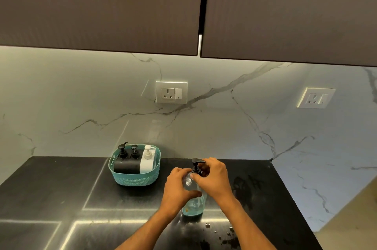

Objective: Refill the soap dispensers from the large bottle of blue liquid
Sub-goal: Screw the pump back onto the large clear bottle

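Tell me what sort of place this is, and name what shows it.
Most likely a home kitchen. A dark stone counter runs under wall cabinets, with a marble backsplash carrying a socket. A teal basket holds pump dispensers, and both hands grip a clear pump bottle.

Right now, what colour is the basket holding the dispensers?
Teal, with a woven-look pattern; the basket shows best in the head view.

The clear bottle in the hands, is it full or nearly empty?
Nearly empty: the clear bottle shows blue liquid only near its base.
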The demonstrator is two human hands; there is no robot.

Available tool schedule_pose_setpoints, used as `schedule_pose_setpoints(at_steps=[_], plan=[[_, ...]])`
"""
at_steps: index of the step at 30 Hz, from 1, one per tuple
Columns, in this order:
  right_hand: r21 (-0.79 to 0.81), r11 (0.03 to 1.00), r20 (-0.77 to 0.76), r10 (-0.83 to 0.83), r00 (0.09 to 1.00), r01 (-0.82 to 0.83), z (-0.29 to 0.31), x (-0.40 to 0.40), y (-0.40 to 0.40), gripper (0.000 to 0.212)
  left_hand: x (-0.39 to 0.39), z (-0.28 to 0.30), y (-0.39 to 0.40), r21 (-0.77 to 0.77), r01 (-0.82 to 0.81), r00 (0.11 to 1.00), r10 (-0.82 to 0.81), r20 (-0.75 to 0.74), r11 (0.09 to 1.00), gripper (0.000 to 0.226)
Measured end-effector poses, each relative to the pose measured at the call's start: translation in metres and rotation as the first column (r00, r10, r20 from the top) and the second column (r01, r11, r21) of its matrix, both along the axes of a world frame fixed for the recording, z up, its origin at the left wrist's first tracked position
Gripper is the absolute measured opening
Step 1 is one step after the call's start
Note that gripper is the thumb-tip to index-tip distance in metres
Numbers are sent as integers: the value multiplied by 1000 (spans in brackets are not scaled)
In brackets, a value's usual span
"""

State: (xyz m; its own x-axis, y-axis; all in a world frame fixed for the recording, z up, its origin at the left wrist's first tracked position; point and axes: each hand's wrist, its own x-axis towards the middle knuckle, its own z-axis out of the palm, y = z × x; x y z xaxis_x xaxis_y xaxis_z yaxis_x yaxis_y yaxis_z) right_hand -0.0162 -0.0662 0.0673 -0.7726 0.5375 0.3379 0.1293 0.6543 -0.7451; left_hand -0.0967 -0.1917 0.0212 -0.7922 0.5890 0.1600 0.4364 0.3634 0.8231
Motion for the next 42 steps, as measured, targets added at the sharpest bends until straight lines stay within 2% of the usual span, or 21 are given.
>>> schedule_pose_setpoints(at_steps=[7, 12, 14, 17, 21, 25, 29, 33, 38, 42], plan=[[-27, 998, -28, -65, 997, 64, -11, 2, -5, 45, -2, 0, 0, -5, 11, 1000, -11, 4, 1000, 68], [-42, 999, -22, 27, 999, -27, -6, 2, -2, 51, -2, 1, -2, -6, 11, 1000, -11, -7, 1000, 67], [-18, 998, -20, 57, 998, -58, -4, 2, -1, 45, -1, 1, -3, -5, 11, 1000, -11, -6, 1000, 68], [-5, 1000, -9, 18, 1000, -18, -2, 2, -1, 35, -1, 1, -3, -4, 18, 1000, -18, 2, 1000, 67], [14, 998, 19, -63, 998, 63, -3, 2, -5, 53, -1, -1, -3, -5, 24, 1000, -24, 5, 1000, 63], [-11, 1000, 24, -12, 1000, 12, -3, 3, -4, 56, -1, -1, -2, -6, 19, 1000, -19, -2, 1000, 66], [-1, 1000, 37, 0, 999, 0, -5, 4, -2, 45, -2, -1, -2, -13, 17, 1000, -17, 0, 1000, 69], [-1, 999, 60, -34, 998, 34, -5, 8, -2, 46, -1, -1, -2, -4, 5, 1000, -5, 2, 1000, 68], [-11, 1000, 15, 24, 1000, -23, -8, 9, -3, 41, -1, 0, -1, 3, -1, 1000, 1, 5, 1000, 69], [-21, 999, 42, -45, 998, 45, -5, 5, -4, 38, -1, -1, -1, -4, 4, 1000, -4, 13, 1000, 68]])
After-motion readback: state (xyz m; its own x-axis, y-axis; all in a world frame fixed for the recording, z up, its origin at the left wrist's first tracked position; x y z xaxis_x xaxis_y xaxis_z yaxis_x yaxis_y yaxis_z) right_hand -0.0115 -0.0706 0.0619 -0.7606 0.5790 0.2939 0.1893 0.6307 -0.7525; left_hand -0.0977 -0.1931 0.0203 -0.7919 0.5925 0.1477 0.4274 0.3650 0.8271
